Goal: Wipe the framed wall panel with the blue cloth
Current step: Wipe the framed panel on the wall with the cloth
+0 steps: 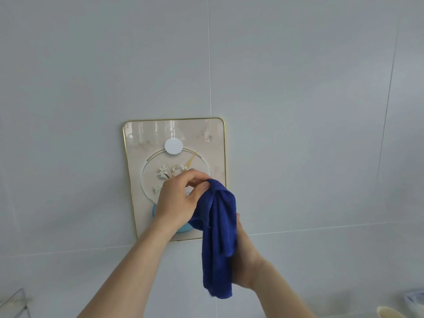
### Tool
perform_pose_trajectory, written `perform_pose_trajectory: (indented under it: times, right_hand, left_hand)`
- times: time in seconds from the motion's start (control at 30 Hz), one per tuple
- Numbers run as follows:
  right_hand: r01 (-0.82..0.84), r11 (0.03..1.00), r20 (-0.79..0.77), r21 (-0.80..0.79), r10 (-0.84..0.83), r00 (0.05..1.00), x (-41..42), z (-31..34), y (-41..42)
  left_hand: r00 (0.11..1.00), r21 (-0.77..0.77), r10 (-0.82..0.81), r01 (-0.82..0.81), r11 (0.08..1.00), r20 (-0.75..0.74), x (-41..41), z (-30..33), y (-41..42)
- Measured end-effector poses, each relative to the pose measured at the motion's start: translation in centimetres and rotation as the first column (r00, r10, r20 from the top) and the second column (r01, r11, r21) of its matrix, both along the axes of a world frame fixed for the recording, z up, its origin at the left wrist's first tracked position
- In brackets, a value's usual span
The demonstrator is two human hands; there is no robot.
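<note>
A gold-framed beige panel (146, 138) with a flower picture and a white round sticker hangs on the grey tiled wall. In front of its lower right part, my left hand (179, 198) pinches the top edge of the dark blue cloth (218, 244), which hangs down in folds. My right hand (246, 255) sits behind the hanging cloth, mostly hidden by it, and touches it from the back. Whether its fingers grip the cloth cannot be made out. The cloth hangs in front of the panel; contact with it cannot be told.
A light blue round object (181, 229) shows at the panel's lower edge behind my left wrist. A metal wire rack (16, 301) sits at the bottom left. A pale rounded object (390, 312) and a bluish item (416, 299) lie at the bottom right.
</note>
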State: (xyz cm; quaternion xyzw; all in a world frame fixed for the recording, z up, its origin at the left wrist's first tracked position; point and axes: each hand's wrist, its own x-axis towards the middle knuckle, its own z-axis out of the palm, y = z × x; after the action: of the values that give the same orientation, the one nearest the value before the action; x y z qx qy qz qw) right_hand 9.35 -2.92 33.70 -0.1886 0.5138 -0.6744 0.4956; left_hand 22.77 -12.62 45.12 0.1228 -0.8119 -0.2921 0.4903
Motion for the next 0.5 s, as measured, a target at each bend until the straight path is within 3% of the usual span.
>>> perform_pose_trajectory:
  times: [0.13,0.27,0.4,0.5]
  right_hand:
    - [-0.065,0.991,0.118,-0.116,0.079,0.99,1.2,-0.1,-0.2]
    - [-0.158,0.951,0.09,-0.267,0.188,0.978,1.9,1.4,-0.3]
    - [-0.101,0.943,0.043,-0.318,0.12,0.992,2.7,3.2,-0.7]
    - [-0.037,0.968,-0.127,-0.247,0.005,0.992,2.6,3.6,-1.4]
  left_hand:
    - [1.0,-0.04,0.022,-0.021,0.999,0.017,0.8,-1.2,-0.8]
    - [0.986,-0.114,0.088,-0.072,0.991,0.142,1.6,-4.0,-2.3]
    - [0.957,-0.234,0.168,-0.111,0.966,0.239,2.1,-6.4,-3.1]
    - [0.948,-0.272,0.181,-0.107,0.956,0.264,2.0,-7.1,-3.3]
